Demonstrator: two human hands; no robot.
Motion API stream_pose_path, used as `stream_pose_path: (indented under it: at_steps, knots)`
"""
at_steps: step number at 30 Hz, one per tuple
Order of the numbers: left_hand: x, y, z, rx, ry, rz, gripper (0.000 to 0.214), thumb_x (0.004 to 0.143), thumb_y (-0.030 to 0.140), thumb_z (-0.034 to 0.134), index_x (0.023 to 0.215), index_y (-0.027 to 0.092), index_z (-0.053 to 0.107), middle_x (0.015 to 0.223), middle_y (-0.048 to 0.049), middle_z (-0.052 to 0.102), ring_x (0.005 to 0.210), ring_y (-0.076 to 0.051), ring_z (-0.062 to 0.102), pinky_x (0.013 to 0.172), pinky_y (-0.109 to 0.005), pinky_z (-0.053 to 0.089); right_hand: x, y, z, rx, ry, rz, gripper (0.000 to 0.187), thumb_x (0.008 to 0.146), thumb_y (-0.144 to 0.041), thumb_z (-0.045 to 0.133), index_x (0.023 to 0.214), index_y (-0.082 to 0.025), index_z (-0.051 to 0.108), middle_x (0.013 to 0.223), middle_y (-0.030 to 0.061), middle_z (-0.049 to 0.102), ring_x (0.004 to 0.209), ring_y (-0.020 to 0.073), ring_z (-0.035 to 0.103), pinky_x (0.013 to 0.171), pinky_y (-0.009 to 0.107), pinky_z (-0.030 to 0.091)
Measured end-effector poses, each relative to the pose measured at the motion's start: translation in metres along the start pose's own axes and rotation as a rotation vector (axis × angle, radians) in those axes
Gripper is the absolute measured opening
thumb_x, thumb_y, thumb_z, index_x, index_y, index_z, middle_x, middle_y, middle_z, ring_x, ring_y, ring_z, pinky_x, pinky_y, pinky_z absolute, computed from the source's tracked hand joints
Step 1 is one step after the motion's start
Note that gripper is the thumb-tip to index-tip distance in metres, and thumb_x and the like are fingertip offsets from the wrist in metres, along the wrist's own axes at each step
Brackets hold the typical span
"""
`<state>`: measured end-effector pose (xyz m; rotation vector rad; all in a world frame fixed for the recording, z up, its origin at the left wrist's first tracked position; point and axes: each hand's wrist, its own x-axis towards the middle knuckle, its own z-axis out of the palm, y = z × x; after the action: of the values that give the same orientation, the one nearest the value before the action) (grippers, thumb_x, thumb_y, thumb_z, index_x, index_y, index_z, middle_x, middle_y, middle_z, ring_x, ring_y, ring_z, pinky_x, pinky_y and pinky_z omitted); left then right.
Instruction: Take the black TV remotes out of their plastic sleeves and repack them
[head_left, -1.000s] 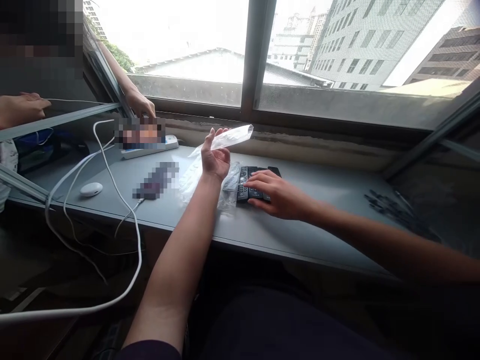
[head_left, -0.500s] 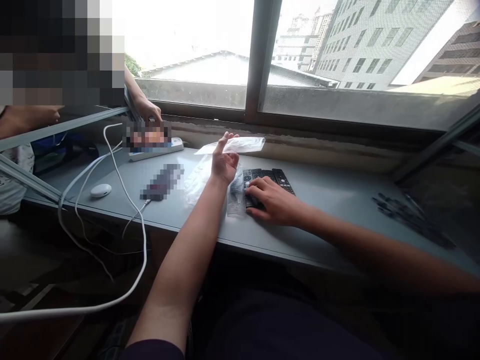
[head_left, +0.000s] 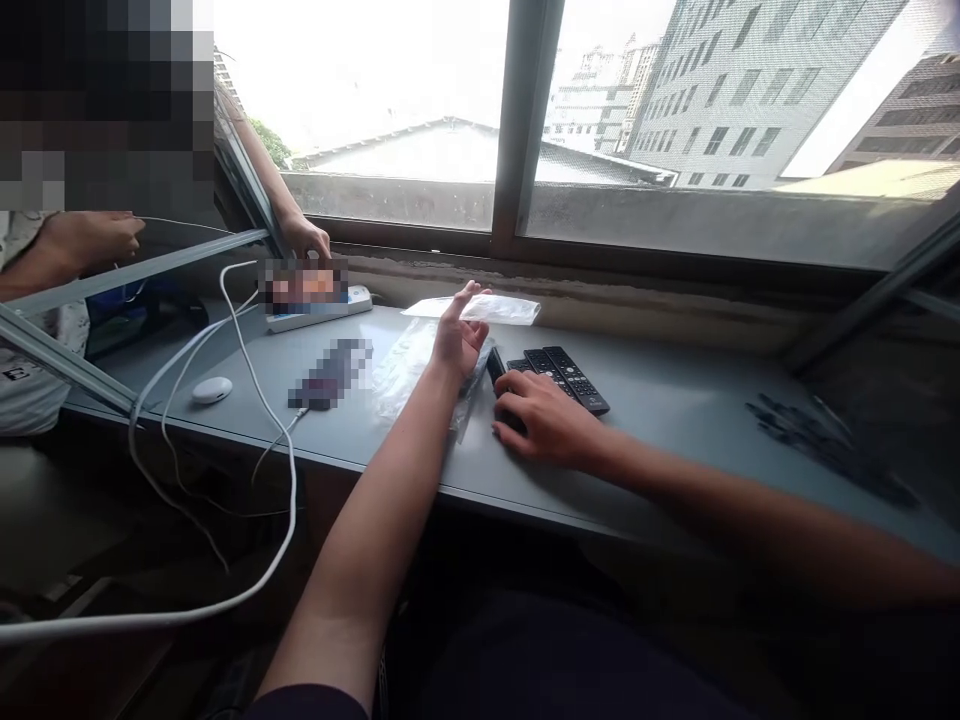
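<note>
My left hand [head_left: 456,335] is raised over the grey desk [head_left: 660,400], fingers closed on a clear plastic bag [head_left: 491,309] that lies nearly flat near the window sill. My right hand [head_left: 544,415] rests on the desk, its fingers curled round the near end of a black remote control [head_left: 570,375] whose far end points right. A second black remote [head_left: 501,368] lies partly under my hands. More clear plastic bags [head_left: 405,365] lie on the desk left of my left wrist.
A white power strip [head_left: 319,312], a blurred dark device [head_left: 330,372] with a cable, a white mouse-like object [head_left: 211,389] and white cables [head_left: 247,340] lie at left. Another person's hands [head_left: 304,235] are at the far left. Dark items [head_left: 817,440] lie at right.
The bag in my left hand has dropped from tilted up to nearly flat. My right hand has drawn one remote toward me and turned it to the right.
</note>
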<state>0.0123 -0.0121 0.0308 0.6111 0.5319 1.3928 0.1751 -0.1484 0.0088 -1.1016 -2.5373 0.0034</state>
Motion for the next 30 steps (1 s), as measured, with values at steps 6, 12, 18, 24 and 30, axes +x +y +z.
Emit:
stream_pose_path:
  at_steps: [6, 12, 18, 24, 30]
  knots:
    - [0.002, -0.001, -0.002, -0.005, -0.033, 0.027, 0.046, 0.096, 0.037, 0.084, 0.141, 0.031, 0.078, 0.129, -0.0049, 0.081, 0.081, -0.010, 0.074, 0.054, -0.014, 0.053, 0.003, -0.005, -0.004, 0.101, 0.068, 0.046, 0.012, 0.101, -0.019, 0.070, 0.096, -0.022, 0.081, 0.129, 0.0144, 0.074, 0.107, 0.0327, 0.073, 0.097, 0.051, 0.059]
    - [0.001, 0.001, -0.001, -0.024, -0.032, 0.012, 0.039, 0.099, 0.035, 0.080, 0.138, 0.029, 0.078, 0.126, -0.0039, 0.081, 0.073, -0.006, 0.070, 0.054, -0.012, 0.052, 0.011, 0.007, -0.021, 0.383, 0.234, 0.176, 0.016, 0.104, -0.031, 0.069, 0.094, -0.024, 0.080, 0.119, 0.0102, 0.078, 0.104, 0.0286, 0.076, 0.098, 0.046, 0.059]
    - [0.004, 0.001, -0.004, -0.055, -0.026, 0.019, 0.043, 0.098, 0.037, 0.082, 0.140, 0.031, 0.078, 0.128, -0.0051, 0.080, 0.073, -0.007, 0.071, 0.053, -0.012, 0.054, 0.020, 0.038, -0.032, 0.698, 0.320, 0.444, 0.024, 0.099, -0.043, 0.077, 0.089, -0.023, 0.086, 0.119, 0.0098, 0.083, 0.110, 0.0302, 0.075, 0.106, 0.047, 0.058]
    - [0.003, 0.003, -0.005, -0.078, -0.005, 0.034, 0.026, 0.095, 0.038, 0.087, 0.118, 0.027, 0.084, 0.128, -0.0040, 0.079, 0.067, -0.005, 0.064, 0.054, -0.012, 0.054, 0.023, 0.061, -0.042, 1.301, 0.488, 0.789, 0.006, 0.091, -0.024, 0.087, 0.093, -0.019, 0.084, 0.106, 0.0086, 0.083, 0.088, 0.0202, 0.075, 0.077, 0.031, 0.068]
    - [0.002, 0.002, -0.005, -0.083, 0.008, 0.056, 0.017, 0.096, 0.038, 0.087, 0.108, 0.026, 0.085, 0.129, -0.0040, 0.079, 0.061, -0.003, 0.057, 0.054, -0.012, 0.054, 0.021, 0.056, -0.052, 1.593, 0.572, 0.917, 0.029, 0.099, -0.003, 0.074, 0.120, -0.023, 0.072, 0.101, 0.0055, 0.079, 0.086, 0.0173, 0.079, 0.073, 0.026, 0.072]
